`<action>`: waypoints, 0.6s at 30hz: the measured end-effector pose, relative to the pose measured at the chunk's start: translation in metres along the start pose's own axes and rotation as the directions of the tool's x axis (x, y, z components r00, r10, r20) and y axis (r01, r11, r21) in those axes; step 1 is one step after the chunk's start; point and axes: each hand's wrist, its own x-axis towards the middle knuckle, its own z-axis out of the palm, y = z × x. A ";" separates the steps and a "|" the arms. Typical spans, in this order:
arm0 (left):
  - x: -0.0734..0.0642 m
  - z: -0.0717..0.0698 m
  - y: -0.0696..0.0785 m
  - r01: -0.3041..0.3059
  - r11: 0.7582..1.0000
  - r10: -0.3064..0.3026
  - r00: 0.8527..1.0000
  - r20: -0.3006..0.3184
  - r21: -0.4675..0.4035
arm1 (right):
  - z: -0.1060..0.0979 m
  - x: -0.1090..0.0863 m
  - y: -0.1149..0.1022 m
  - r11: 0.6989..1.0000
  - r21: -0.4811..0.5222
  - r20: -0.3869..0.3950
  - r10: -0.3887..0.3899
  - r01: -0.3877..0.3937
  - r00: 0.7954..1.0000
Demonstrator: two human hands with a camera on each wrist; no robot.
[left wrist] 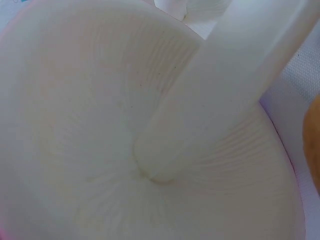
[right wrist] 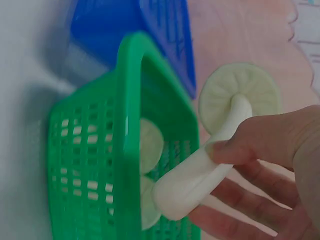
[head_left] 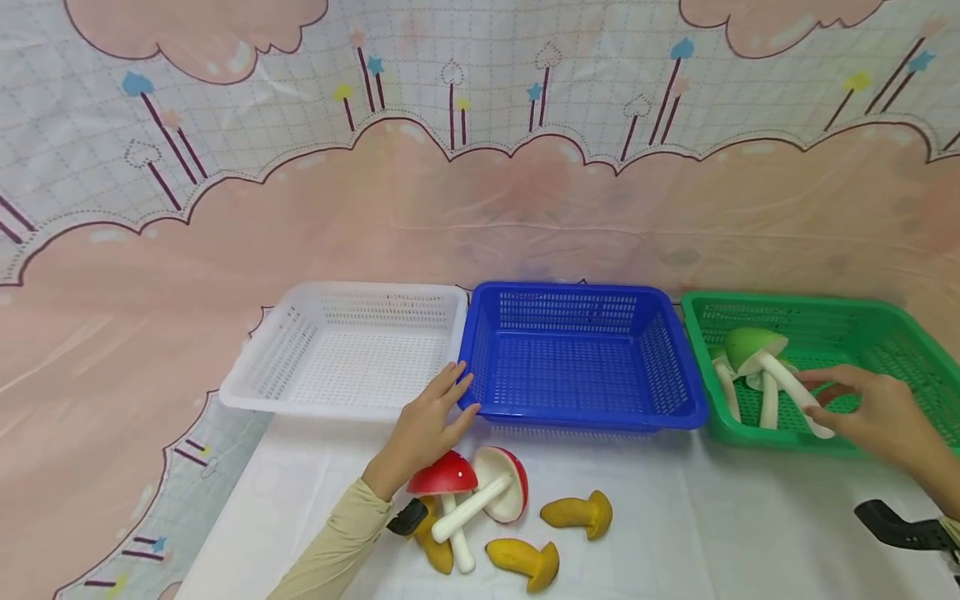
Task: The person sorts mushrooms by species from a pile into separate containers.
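My right hand (head_left: 877,412) pinches the white stem of a green-capped toy mushroom (head_left: 783,387) over the green basket (head_left: 731,435). In the right wrist view, the thumb (right wrist: 232,152) lies across that stem, and the pale underside of the cap shows. Other green-capped mushrooms (head_left: 769,400) lie inside this basket. My left hand (head_left: 423,425) has its fingers spread near the adjoining rims of the white and blue baskets, holding nothing. Below it lie two red-capped mushrooms (head_left: 444,475) (head_left: 517,492). One's whitish underside (left wrist: 90,125) fills most of the left wrist view.
The white basket (head_left: 300,408) and blue basket (head_left: 585,418) stand left of the green one. Several yellow-brown mushrooms (head_left: 573,512) lie on the white tabletop (head_left: 637,517) in front. A patterned cloth (head_left: 480,200) hangs behind the baskets.
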 end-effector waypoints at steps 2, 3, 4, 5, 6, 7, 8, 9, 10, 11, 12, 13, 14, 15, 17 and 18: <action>0.000 0.000 0.000 -0.004 1.000 0.004 1.000 -0.003 -0.001 | 0.001 0.002 0.005 1.000 -0.027 0.014 -0.006 0.007 1.000; 0.000 0.000 0.000 -0.004 1.000 0.004 1.000 -0.003 -0.001 | 0.001 0.002 0.008 0.999 -0.034 0.025 -0.004 0.004 1.000; 0.001 0.000 0.000 -0.002 1.000 0.002 1.000 -0.002 -0.001 | 0.002 0.003 0.010 0.999 -0.040 0.034 -0.004 0.005 0.999; 0.001 0.000 0.000 0.001 1.000 -0.001 1.000 0.001 -0.001 | 0.003 0.004 0.012 0.999 -0.049 0.044 -0.006 0.009 0.999; 0.001 0.000 0.000 0.005 1.000 -0.005 1.000 0.004 0.000 | 0.003 0.005 0.014 0.998 -0.062 0.052 -0.008 0.011 0.999; 0.001 0.000 0.000 0.009 1.000 -0.009 1.000 0.008 0.002 | 0.004 0.006 0.016 0.998 -0.067 0.062 -0.008 0.013 0.998; 0.001 0.000 0.000 0.012 1.000 -0.012 1.000 0.010 0.002 | 0.005 0.007 0.017 0.998 -0.066 0.072 -0.005 0.010 0.997; 0.001 0.000 0.000 0.014 1.000 -0.014 1.000 0.012 0.002 | 0.006 0.008 0.018 0.998 -0.058 0.085 0.002 0.003 0.996; 0.002 -0.001 0.000 0.015 1.000 -0.015 1.000 0.013 0.001 | 0.007 0.009 0.020 0.999 -0.054 0.098 0.011 -0.005 0.995; 0.002 -0.001 0.000 0.015 1.000 -0.015 1.000 0.013 0.000 | 0.007 0.010 0.021 0.999 -0.054 0.109 0.012 -0.006 0.994; 0.002 -0.001 0.000 0.015 1.000 -0.015 1.000 0.012 -0.001 | 0.008 0.011 0.022 0.999 -0.047 0.120 0.018 -0.012 0.993; 0.002 -0.001 0.000 0.015 1.000 -0.015 1.000 0.012 -0.003 | 0.009 0.011 0.022 0.999 -0.039 0.130 0.024 -0.020 0.991; 0.002 -0.002 0.000 0.016 1.000 -0.016 1.000 0.013 -0.003 | 0.010 0.012 0.023 0.999 -0.036 0.140 0.030 -0.025 0.990; 0.002 -0.002 0.000 0.018 1.000 -0.018 1.000 0.015 -0.002 | 0.011 0.012 0.024 0.999 -0.034 0.149 0.036 -0.031 0.988; 0.002 -0.002 0.001 0.022 1.000 -0.022 1.000 0.019 -0.001 | 0.014 0.013 0.026 0.999 -0.028 0.168 0.050 -0.045 0.985; 0.002 -0.002 0.001 0.024 1.000 -0.024 0.999 0.022 -0.001 | 0.015 0.014 0.027 0.998 -0.024 0.178 0.059 -0.056 0.982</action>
